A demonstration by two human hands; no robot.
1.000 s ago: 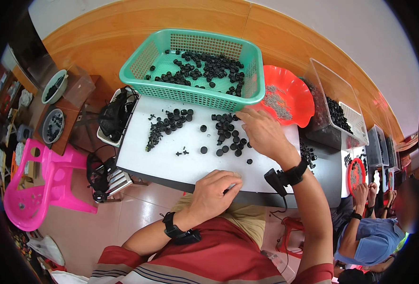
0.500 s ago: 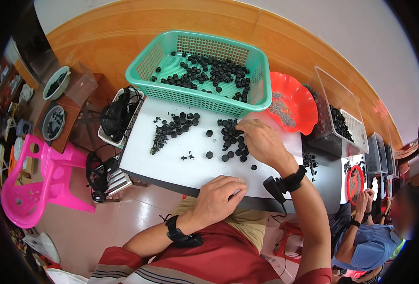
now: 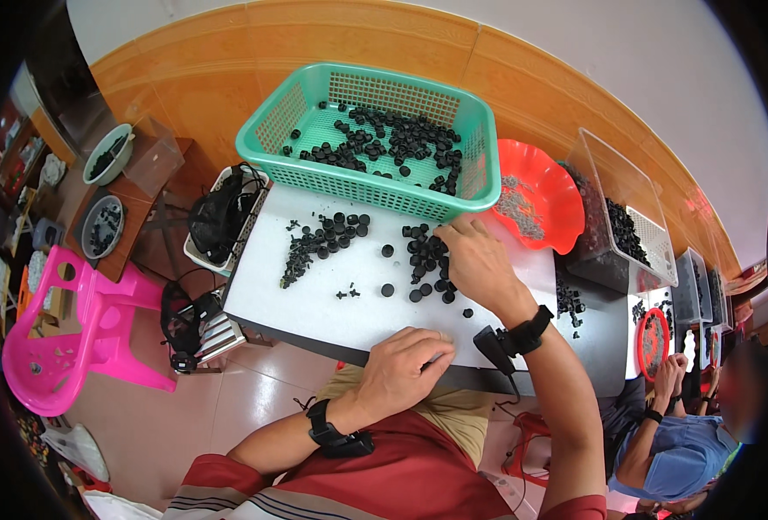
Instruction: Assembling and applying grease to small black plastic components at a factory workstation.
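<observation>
Shifted further left since the earlier frame: right hand [image 3: 475,260], now flat with fingers loosely spread over the black caps [image 3: 426,264] heaped mid-table, just below the green basket [image 3: 375,186]. White table [image 3: 332,303] under everything. Left hand [image 3: 406,368] loosely curled at the near table edge, holding nothing visible. Red bowl [image 3: 544,186] just right of basket.

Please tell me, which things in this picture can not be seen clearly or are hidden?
Head view only:
- Right hand: fingertips lie among the small black parts; the hand's back hides whether any part is in its grip.
- Left hand: palm down at the white table's near edge; anything under it is hidden.
- Grey pieces in the red dish: too small to identify.
- Person at the lower right: blurred, cut by the picture's rim.
</observation>
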